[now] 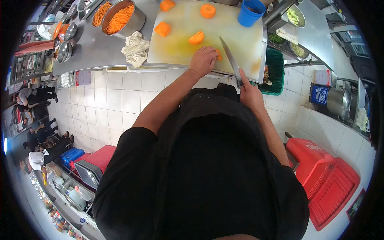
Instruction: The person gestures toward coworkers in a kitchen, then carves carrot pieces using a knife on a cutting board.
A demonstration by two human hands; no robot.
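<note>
My right hand (251,95) grips the handle of a kitchen knife (230,55), its index finger stretched along the base of the blade. The blade points away from me over the white cutting board (172,52), just right of my left hand. With fingers curled, my left hand (204,61) presses on a small carrot piece (219,55), which shows at its right side. Beyond my left hand lies a cut carrot chunk (196,38). Farther off on the board are another carrot chunk (163,29) and a round carrot piece (208,11).
A steel pot (138,20) of shredded carrot stands left of the board, near a crumpled cloth (136,49). A blue container (251,13) sits at the board's far right. Below the right edge is a green bin (277,86). Red bins (316,160) stand behind me; people are at far left.
</note>
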